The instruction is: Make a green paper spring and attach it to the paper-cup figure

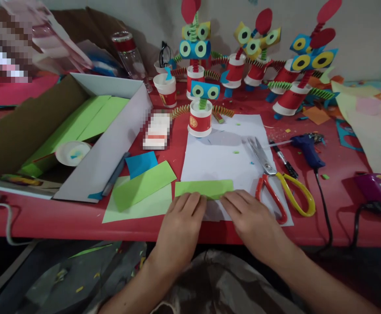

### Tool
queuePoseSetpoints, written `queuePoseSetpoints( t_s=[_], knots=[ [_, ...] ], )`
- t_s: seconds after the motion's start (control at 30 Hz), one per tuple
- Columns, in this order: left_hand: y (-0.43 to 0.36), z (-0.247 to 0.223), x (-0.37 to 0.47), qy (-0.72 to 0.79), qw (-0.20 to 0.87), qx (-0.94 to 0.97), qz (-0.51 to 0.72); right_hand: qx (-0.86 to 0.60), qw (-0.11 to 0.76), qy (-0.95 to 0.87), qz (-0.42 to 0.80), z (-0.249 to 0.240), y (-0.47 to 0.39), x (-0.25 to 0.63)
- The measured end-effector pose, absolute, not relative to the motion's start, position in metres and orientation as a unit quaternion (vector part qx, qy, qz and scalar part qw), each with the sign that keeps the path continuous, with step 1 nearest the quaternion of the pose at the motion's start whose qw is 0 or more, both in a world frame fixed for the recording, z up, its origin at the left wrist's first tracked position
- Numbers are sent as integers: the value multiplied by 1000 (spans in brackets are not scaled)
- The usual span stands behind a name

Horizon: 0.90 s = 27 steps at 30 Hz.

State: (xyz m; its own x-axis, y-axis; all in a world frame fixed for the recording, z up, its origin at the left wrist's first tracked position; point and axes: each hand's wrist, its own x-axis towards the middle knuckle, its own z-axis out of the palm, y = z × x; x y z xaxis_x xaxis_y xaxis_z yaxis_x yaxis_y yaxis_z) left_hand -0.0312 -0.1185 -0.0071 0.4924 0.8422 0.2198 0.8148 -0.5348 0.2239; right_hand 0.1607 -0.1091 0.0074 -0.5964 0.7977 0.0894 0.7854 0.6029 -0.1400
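head view: left hand [179, 222] and right hand [248, 216] press fingertips, held together and flat, onto green paper strip [203, 188] lying on white sheet [224, 152]; scissors [277, 181] just beside.

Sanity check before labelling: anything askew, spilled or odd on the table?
Small green paper scraps lie scattered on the white sheet. The scissors lie open across its right edge. Both hands, left hand and right hand, press the green strip flat.

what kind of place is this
Likely a craft table at home or in a classroom: scissors, a glue gun, paper-cup figures, and both hands pressing a green paper strip.
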Motion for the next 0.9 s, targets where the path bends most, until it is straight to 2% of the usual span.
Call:
queuePoseSetpoints(
  t_s=[0.13, 0.37, 0.63, 0.8, 0.9],
  knots=[
    [-135, -13, -23, 518, 6, 847, 121, -486, 62, -872, -13, 0, -130, 153],
    [-143, -20, -20, 528, 40, 843, 95, -502, 69, -862, 11, 0, -134, 150],
    [-149, -12, -19, 587, -4, 799, 131, -510, 85, -856, -3, -7, -138, 152],
    [-140, -4, -11, 579, -6, 802, 148, -508, 87, -856, 41, 5, -129, 153],
    [-125, -5, -8, 548, 27, 819, 167, -505, 61, -857, 81, 18, -110, 155]
  ],
)
